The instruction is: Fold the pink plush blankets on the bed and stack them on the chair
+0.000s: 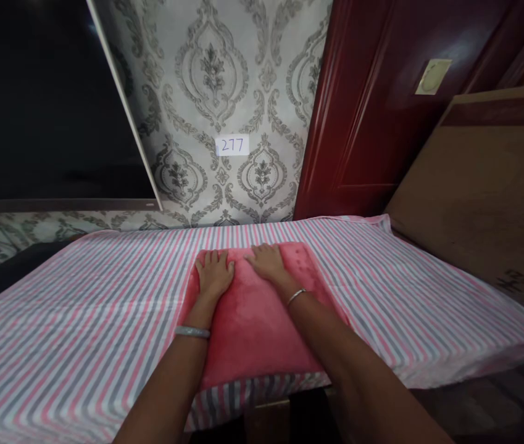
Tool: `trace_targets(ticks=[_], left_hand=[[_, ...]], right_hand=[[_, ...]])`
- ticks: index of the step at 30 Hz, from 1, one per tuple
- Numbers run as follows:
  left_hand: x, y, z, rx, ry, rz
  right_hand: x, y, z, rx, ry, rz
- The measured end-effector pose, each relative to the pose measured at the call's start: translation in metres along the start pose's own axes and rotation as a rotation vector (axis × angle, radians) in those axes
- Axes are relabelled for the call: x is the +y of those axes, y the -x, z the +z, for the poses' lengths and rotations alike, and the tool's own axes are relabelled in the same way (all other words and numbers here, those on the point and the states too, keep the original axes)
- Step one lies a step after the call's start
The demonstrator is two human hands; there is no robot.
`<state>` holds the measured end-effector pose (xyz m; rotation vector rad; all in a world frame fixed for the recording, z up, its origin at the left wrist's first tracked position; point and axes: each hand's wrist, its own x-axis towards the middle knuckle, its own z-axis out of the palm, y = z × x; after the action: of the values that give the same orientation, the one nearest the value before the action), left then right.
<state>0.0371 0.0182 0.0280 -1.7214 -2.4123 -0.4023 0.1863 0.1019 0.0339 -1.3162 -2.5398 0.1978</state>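
A pinkish-red plush cloth (257,327), folded or cushion-like, lies on the striped tablecloth (118,290) in front of me. My left hand (214,273) rests flat on its far left part, fingers spread, with a grey bangle on the wrist. Over the far middle-right part lies my right hand (266,260), palm down and fingers stretched out; a thin silver bracelet circles that wrist. Neither hand grips the plush. My right forearm crosses over its right side and hides some of that edge.
Behind the table stands a patterned wall with a paper label (232,145) reading 277. A large dark screen (49,105) hangs at the left. To the right are a dark red door (368,111) and a big cardboard box (484,197) beside the table's edge.
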Motion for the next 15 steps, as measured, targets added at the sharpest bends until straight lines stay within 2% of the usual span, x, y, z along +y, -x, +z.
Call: trace_targets(ticks=[4, 7, 10, 15], left_hand=[[-0.001, -0.001, 0.002, -0.009, -0.007, 0.008], [-0.001, -0.002, 0.004, 0.000, -0.008, 0.009], [-0.001, -0.002, 0.003, -0.005, 0.006, 0.006], [0.000, -0.001, 0.002, -0.025, 0.010, -0.016]], right_hand=[[0.055, 0.014, -0.012, 0.003, 0.050, 0.248], [0.080, 0.022, -0.013, 0.005, -0.063, 0.418], [0.087, 0.023, -0.011, -0.015, -0.134, 0.489], [0.086, 0.023, -0.009, -0.014, -0.142, 0.497]])
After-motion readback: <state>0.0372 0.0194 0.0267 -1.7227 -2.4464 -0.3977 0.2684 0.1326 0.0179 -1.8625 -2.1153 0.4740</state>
